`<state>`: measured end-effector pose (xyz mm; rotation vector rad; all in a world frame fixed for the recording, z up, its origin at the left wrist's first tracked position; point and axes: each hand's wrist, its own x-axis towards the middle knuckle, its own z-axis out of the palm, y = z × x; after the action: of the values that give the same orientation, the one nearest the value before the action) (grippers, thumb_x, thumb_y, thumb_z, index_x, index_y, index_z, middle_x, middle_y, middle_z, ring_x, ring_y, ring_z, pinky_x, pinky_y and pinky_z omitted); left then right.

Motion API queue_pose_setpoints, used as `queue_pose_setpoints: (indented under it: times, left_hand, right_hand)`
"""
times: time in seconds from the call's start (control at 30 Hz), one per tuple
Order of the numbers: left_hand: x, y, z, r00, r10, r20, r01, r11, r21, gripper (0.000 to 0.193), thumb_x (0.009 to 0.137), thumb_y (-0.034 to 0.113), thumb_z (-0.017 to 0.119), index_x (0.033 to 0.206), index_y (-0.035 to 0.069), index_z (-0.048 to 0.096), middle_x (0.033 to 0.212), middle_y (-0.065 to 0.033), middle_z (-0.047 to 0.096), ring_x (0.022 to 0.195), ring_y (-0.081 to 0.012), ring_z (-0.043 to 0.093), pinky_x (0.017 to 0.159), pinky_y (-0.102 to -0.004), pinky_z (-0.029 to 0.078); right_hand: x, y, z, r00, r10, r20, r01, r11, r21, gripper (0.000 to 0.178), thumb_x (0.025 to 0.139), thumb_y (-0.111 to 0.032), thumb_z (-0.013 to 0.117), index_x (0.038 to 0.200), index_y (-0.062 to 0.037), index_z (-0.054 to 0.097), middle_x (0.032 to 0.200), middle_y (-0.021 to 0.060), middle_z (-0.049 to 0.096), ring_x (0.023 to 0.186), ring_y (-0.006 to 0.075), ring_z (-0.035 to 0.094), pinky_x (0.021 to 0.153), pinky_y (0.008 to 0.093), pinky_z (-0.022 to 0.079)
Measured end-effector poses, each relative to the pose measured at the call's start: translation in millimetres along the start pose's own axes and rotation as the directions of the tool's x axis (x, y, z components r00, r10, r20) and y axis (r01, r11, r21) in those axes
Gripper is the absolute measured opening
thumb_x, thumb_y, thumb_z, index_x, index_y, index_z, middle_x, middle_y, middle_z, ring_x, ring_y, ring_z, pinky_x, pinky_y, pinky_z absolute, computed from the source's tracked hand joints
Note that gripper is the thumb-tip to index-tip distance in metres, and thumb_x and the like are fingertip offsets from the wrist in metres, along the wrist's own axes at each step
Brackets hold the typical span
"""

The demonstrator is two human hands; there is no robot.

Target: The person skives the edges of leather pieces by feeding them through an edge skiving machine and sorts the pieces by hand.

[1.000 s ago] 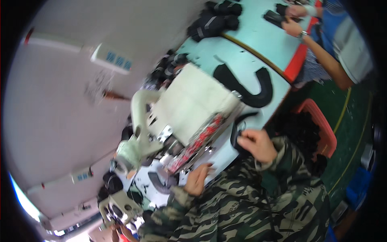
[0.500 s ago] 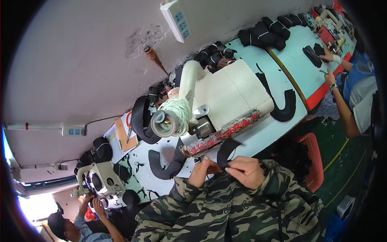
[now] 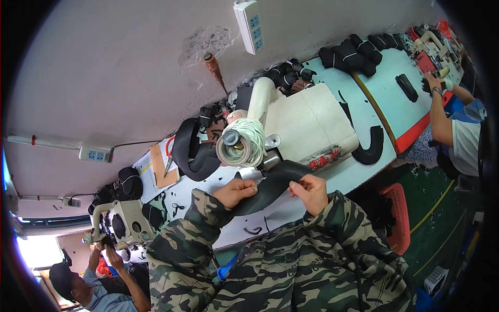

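A broad, curved black strip of smooth sheet material [image 3: 273,188] is stretched between my two hands, in front of a cream sewing-type machine [image 3: 312,117]. My left hand [image 3: 237,194] pinches the strip's left part between thumb and curled fingers. At its right part, the thumb and fingers of my right hand [image 3: 311,194] close on the edge. The strip hides the machine's front working end. Pale cord [image 3: 250,139] is wound round the machine's near end. Another curved black strip [image 3: 371,147] lies on the white table [image 3: 332,182], right of the machine.
Black strips [image 3: 195,156] lie left of the machine, near scissors [image 3: 169,160] on papers. Tied black bundles [image 3: 348,56] sit along the wall. A red basket [image 3: 399,221] stands right of me. One person works at far right, another at a machine [image 3: 127,223] at lower left.
My hands have moved apart and up, and the strip is now spread between them. The curved piece that lay left of them is gone from that spot. The view has shifted slightly.
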<state>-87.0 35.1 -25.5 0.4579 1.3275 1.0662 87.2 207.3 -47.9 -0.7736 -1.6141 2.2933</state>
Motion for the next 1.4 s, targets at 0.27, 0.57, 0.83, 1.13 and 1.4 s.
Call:
queue_pose_setpoints:
  times: [0.27,0.57,0.83,1.13,1.4]
  left_hand:
    - [23,13,-28,0.967,-0.093,-0.237,0.204,0.840,0.502,0.027,0.084,0.023,0.053,0.092,-0.001,0.062,0.079,-0.0085,0.064,0.077,-0.0160,0.057,0.073,-0.0284,0.043]
    - [25,48,-1,0.895,-0.154,-0.418,0.369,0.783,0.501,0.036,0.076,0.023,0.058,0.107,0.006,0.056,0.103,-0.0173,0.059,0.092,-0.0280,0.058,0.081,-0.0369,0.044]
    - [34,8,35,0.861,0.381,-0.336,0.116,0.497,0.860,0.029,0.084,0.025,0.050,0.086,-0.002,0.061,0.065,-0.0223,0.057,0.065,-0.0383,0.058,0.060,-0.0422,0.045]
    - [-1,17,39,0.986,-0.078,-0.147,0.140,0.870,0.473,0.019,0.086,0.016,0.054,0.079,-0.001,0.055,0.059,0.0024,0.043,0.055,-0.0069,0.039,0.051,-0.0264,0.033]
    - [-17,35,28,0.829,0.428,-0.360,-0.031,0.678,0.734,0.013,0.077,0.007,0.055,0.089,0.001,0.056,0.053,-0.0073,0.043,0.047,-0.0108,0.038,0.046,-0.0275,0.031]
  right_hand:
    - [-5,24,22,0.993,0.084,0.082,-0.088,0.995,0.036,0.015,0.083,-0.010,0.058,0.087,0.0036,0.062,0.074,0.0087,0.065,0.062,0.0141,0.062,0.052,0.0239,0.046]
    - [-7,4,-3,0.960,0.252,0.120,-0.241,0.965,-0.099,0.021,0.084,-0.014,0.058,0.082,0.0058,0.063,0.073,0.0104,0.064,0.059,0.0118,0.060,0.052,0.0234,0.046]
    - [-3,16,10,0.800,0.510,0.317,-0.538,0.843,0.000,0.038,0.088,-0.038,0.055,0.094,-0.0004,0.062,0.083,0.0074,0.064,0.067,0.0132,0.063,0.052,0.0226,0.045]
    - [8,9,4,0.998,0.055,0.038,-0.062,0.976,0.209,0.013,0.076,-0.008,0.066,0.087,-0.0029,0.061,0.084,0.0030,0.061,0.076,0.0129,0.057,0.068,0.0277,0.046]
    - [-14,-23,3,0.762,-0.442,0.473,0.548,0.829,-0.108,0.021,0.062,0.005,0.066,0.079,-0.0068,0.065,0.097,0.0071,0.061,0.096,0.0235,0.055,0.083,0.0322,0.042]
